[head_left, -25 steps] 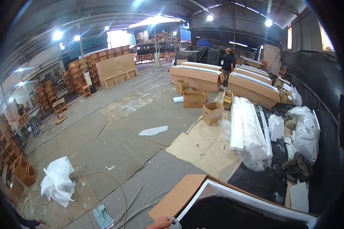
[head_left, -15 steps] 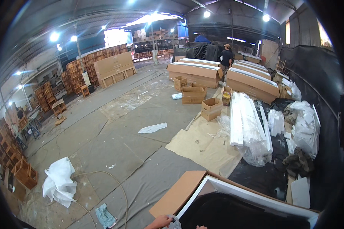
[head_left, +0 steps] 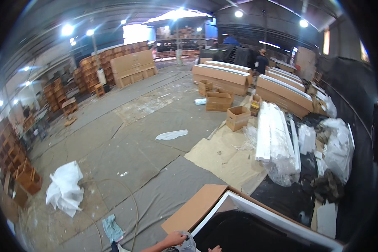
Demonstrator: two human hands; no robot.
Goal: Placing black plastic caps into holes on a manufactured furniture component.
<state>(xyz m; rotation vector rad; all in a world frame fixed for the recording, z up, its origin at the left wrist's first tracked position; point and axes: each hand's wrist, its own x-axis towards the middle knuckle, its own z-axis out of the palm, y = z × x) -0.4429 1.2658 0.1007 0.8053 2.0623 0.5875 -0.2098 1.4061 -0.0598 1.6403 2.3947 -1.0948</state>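
At the lower edge, my left hand [head_left: 175,239] is closed on clear plastic film [head_left: 187,243] beside the corner of a long open carton. Only the fingers of my right hand [head_left: 215,249] show, apart and holding nothing that I can see, over the dark inside of the carton. The brown carton flap [head_left: 194,206] is folded outward. White foam edging [head_left: 260,208] lines the carton around a large black surface [head_left: 235,231].
White foam strips [head_left: 269,134] and bagged foam [head_left: 336,138] lie ahead on the right. Small open cartons [head_left: 238,118] stand beyond, near long packed cartons [head_left: 283,95] and a person [head_left: 261,63]. A hose [head_left: 134,201], a cloth [head_left: 112,229] and white sheeting [head_left: 66,189] lie left.
The view has shifted slightly, so the room sits lower and to the right at the top. My left hand and the film have come further up into view.
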